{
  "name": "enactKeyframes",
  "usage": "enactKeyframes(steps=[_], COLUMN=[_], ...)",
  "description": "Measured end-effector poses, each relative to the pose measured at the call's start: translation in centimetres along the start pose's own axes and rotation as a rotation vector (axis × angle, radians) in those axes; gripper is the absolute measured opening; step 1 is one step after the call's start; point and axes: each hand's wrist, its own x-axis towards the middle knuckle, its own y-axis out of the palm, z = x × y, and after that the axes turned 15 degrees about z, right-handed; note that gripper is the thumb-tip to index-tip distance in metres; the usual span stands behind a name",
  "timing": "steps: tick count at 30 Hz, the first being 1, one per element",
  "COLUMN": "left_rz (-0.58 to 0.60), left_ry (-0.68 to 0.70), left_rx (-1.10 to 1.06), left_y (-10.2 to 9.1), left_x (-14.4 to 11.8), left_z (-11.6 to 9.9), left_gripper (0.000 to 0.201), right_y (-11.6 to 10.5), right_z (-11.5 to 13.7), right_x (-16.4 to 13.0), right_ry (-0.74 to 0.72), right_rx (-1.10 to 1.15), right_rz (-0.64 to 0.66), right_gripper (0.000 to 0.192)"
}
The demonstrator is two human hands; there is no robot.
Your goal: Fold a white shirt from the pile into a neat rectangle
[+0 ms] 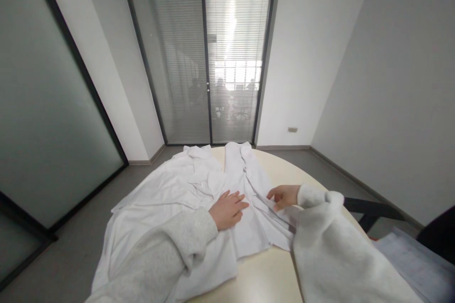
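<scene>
White garment [142, 227] spread over left and middle of tabletop [263, 274]. Left hand [228, 209] palm-down on garment near tabletop middle, fingers apart. Layered section [253, 232] extends rightward from left fingertips, long axis near-to-far. Right hand [285, 196] nearer section's right edge, fingers curled; cannot tell if pinching it.

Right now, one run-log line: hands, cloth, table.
left hand: palm down on white cloth | right hand: fingers curled at cloth's right side, grip unclear | cloth: spread, creased | cream table: partly covered

No text can be read (the sheets [415, 260] at right seem too blurred).
</scene>
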Motion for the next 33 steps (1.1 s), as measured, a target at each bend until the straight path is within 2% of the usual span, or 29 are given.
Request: enactKeyframes(steps=[2,4,6,8,9,11,16,18,20,23,25,28,29,30,31,33], left_rz=[0.002,0.003,0.003,0.0,-0.002,0.0,-0.004,-0.027,-0.051,-0.059,-0.049,-0.033,-0.03,-0.029,-0.03,-0.036], left_ry=[0.002,0.003,0.005,0.008,0.009,0.01,0.012,0.035,0.065,0.093,0.106,0.125,0.131,0.138,0.147,0.167], left_rx=[0.001,0.004,0.009,0.013,0.014,0.019,0.034,0.033,0.021,0.001,-0.005,-0.015,-0.019,-0.023,-0.027,-0.036], left_y=[0.1,0.1,0.0,0.0,0.0,0.0,-0.2,-0.6,-1.0,-1.6,-1.7,-1.7,-1.7,-1.7,-1.8,-1.8], left_x=[0.0,0.0,-0.1,-0.1,-0.1,-0.1,-0.1,-0.2,-0.3,-0.4,-0.4,-0.4,-0.4,-0.4,-0.4,-0.4], left_z=[0.1,0.1,0.1,0.1,0.1,0.1,-0.1,-0.4,-0.7,-1.2,-1.3,-1.3,-1.3,-1.3,-1.2,-1.2], left_gripper=[0.041,0.041,0.042,0.043,0.043,0.042,0.042,0.039,0.035,0.03,0.03,0.031,0.031,0.032,0.032,0.033], right_y=[0.1,0.5,1.1,1.6,1.7,1.5,0.0,0.1,0.9,2.7,3.7,4.2,4.1,3.9,3.7,3.1], right_z=[0.7,1.7,2.8,3.8,4.1,4.3,2.4,1.5,1.2,2.2,3.8,5.8,6.0,6.0,5.6,4.1], right_x=[-1.2,-1.8,-1.9,-1.6,-1.4,-1.6,-3.9,-4.5,-4.4,-3.8,-3.9,-4.7,-4.8,-4.7,-4.4,-3.0], right_ry=[0.115,0.116,-0.008,-0.205,-0.291,-0.369,-0.218,-0.115,0.009,0.079,-0.014,-0.297,-0.373,-0.412,-0.413,-0.339], right_rx=[-0.145,-0.148,0.012,0.217,0.291,0.35,0.326,0.309,0.27,0.228,0.266,0.411,0.443,0.451,0.435,0.347], right_rz=[-0.005,0.074,0.24,0.408,0.455,0.455,0.227,0.135,0.133,0.253,0.377,0.599,0.628,0.615,0.548,0.273], right_gripper=[0.061,0.066,0.083,0.098,0.102,0.1,0.081,0.071,0.062,0.055,0.06,0.077,0.08,0.081,0.08,0.072])
